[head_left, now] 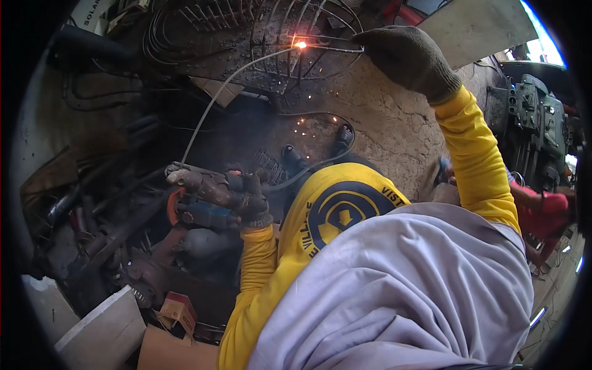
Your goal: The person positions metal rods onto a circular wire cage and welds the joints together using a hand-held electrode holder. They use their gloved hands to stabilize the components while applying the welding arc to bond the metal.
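Observation:
My gloved left hand [250, 200] is wrapped round a worn welding electrode holder [200, 184]. A long, bent welding rod [221, 89] rises from its jaws to a bright, sparking arc [301, 45] on a cage-like frame of thin metal bars [280, 31]. The frame lies on the dark table at the far side. In a brown knit glove, my right hand [407, 58] is closed on the end of a bar at the frame's right edge; the fingertips are partly hidden. Smoke hangs over the holder, and sparks drop toward the floor.
Below my left hand lie a blue power tool [206, 214] and heaped scrap metal. A small cardboard box [177, 311] stands at lower left. A cable [345, 116] loops near my feet. A grey-green machine [539, 123] and a person in red [546, 209] are at right.

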A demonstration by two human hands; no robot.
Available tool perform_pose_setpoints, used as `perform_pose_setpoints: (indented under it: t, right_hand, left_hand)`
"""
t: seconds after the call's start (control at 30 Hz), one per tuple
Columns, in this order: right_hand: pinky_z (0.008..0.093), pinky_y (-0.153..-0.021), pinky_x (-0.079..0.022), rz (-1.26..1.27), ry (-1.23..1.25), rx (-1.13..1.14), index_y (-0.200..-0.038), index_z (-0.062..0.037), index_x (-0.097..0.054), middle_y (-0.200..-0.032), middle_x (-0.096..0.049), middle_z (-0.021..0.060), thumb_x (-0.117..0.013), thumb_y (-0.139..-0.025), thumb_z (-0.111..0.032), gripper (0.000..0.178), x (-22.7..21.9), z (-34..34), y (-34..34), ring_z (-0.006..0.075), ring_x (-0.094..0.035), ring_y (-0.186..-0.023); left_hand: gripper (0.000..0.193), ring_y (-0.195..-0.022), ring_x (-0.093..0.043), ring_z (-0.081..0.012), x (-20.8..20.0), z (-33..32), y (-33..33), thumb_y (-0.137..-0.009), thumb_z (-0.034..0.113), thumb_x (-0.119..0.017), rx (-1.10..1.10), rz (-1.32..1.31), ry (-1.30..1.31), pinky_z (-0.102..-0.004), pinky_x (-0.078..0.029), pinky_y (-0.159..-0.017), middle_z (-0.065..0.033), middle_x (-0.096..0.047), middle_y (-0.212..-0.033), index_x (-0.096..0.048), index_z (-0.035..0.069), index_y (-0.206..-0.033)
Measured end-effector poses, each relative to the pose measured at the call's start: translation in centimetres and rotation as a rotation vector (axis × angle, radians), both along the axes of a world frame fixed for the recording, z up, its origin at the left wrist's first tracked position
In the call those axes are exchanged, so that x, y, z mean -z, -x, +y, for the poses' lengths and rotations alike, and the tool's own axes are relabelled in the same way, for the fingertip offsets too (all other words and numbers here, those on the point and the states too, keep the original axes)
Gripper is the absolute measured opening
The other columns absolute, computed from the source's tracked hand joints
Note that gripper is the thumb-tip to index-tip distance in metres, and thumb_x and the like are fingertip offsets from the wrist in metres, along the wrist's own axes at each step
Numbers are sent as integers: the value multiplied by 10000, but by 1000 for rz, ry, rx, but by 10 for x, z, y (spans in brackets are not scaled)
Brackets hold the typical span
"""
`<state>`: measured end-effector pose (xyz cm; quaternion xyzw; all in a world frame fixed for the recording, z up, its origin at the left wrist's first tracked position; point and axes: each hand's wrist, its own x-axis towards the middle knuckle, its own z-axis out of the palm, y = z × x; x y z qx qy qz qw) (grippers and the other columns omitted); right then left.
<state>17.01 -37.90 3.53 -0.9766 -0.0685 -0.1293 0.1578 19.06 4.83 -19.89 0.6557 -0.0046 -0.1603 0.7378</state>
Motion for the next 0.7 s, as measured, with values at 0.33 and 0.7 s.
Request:
perform_pose_setpoints:
  t: [0.33,0.7]
  right_hand:
    - [370,-756,-585,1,43,22,-1167,-75,-737,-939,-736,157,-686,-906,-69,266,-1,7,1,327,-715,-825]
    - [333,-802,-594,-150,109,-29,-1151,-38,-733,-1024,-761,137,-721,-883,-30,268,23,-6,12,268,-742,-880]
  left_hand:
    - [106,-842,-652,-151,13,4,1,-979,102,-696,-58,-7,50,-288,-534,-776,-64,-726,-953,-631,48,-1043]
    - [309,-769,-627,-159,5,-2,-2,-949,65,-707,-62,-190,-82,-296,-500,-653,-63,-656,-948,-535,83,-1205]
